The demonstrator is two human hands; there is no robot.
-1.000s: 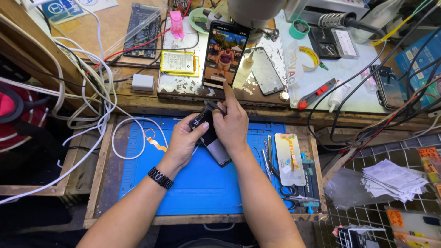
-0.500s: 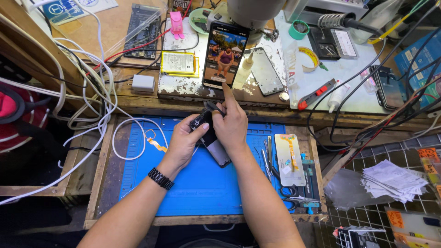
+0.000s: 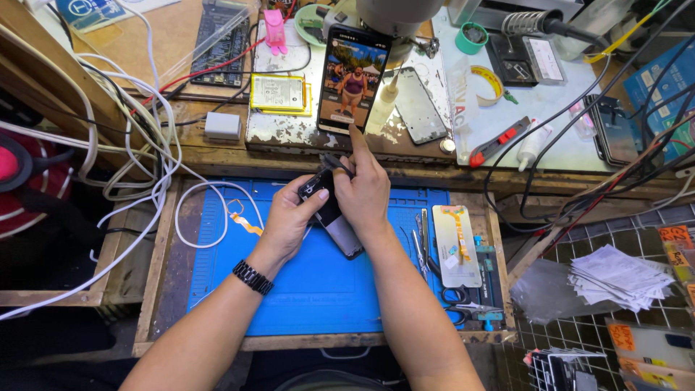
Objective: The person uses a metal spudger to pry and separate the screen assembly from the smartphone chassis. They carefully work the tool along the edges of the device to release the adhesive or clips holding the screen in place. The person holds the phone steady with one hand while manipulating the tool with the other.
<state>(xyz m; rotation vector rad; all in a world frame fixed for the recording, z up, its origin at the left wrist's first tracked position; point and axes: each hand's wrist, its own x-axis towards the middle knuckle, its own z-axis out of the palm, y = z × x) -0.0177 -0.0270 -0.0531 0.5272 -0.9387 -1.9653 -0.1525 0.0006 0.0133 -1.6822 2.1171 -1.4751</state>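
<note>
- Centrally, dark phone (image 3: 331, 211) held above the blue mat (image 3: 311, 289), slanted, upper end tucked between both hands, lower end sticking out toward the mat's middle.
- Left hand (image 3: 289, 221) closed around the dark phone's left edge, thumb pressed on its upper face; black watch (image 3: 253, 277) on that wrist.
- Right hand (image 3: 364, 190) resting on the dark phone's right side, fingers curled, index finger stretched forward and touching the bottom edge of the lit phone (image 3: 353, 80).
- Lit phone propped upright on the worn white board (image 3: 289, 134) behind the mat, screen showing a bright picture.
- Flat silver battery (image 3: 276, 93) with yellow edges lying left of the lit phone on the same board.
- Small white box (image 3: 222, 125) on the wooden ledge further left, beside white cables (image 3: 137, 145).
- Blue-and-white printed card (image 3: 90, 11) at the top left corner, partly cut off.
- Roll of yellow tape (image 3: 486, 81) and red-handled cutter (image 3: 496, 145) on the pale surface to the right of the lit phone.
- White strip (image 3: 456, 245) with orange and green bits lying on the mat's right edge, well apart from both hands; scissors (image 3: 463, 304) just below it.
- Stack of white papers (image 3: 615, 279) at far right, orange tags (image 3: 677, 239) near it.
</note>
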